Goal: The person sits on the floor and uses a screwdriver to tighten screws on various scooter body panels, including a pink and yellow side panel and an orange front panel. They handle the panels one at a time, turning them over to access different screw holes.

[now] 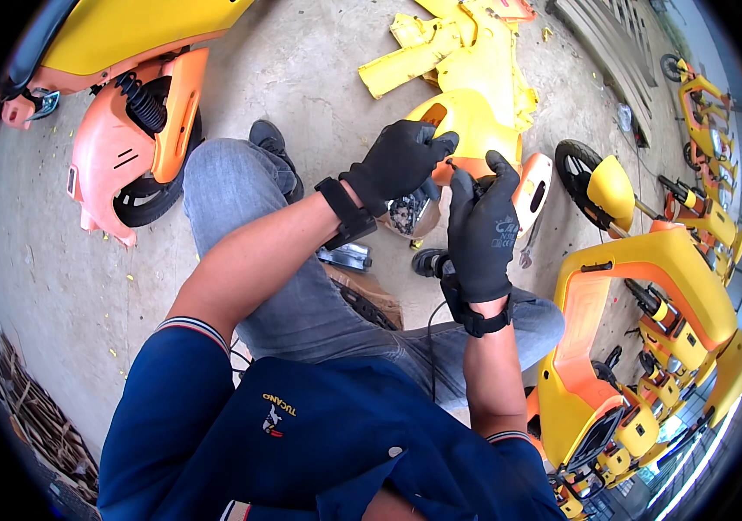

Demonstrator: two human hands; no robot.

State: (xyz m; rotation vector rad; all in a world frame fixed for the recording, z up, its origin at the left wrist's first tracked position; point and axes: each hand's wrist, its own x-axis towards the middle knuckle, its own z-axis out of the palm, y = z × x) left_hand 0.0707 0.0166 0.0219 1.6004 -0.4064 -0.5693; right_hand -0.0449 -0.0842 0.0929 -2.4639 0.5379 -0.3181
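A yellow and orange plastic panel (485, 130) lies in front of me, between my feet. My left hand (401, 165), in a black glove, is closed at its near left edge, the thumb on top and other fingers lower down. Close by, my right hand (485, 230), also in a black glove, has its fingers bent together by the panel's lower edge. Something small and dark shows at its fingertips, too hidden to name. Under the hands sits a rounded container (412, 215) with many small dark bits in it.
Yellow broken panels (475, 56) lie beyond my hands. A wrench (527, 252) rests on the concrete floor near an orange-edged part (534, 195). A metal box (348, 256) and cardboard (380, 295) lie between my legs. Yellow scooters stand left (141, 148) and right (683, 278).
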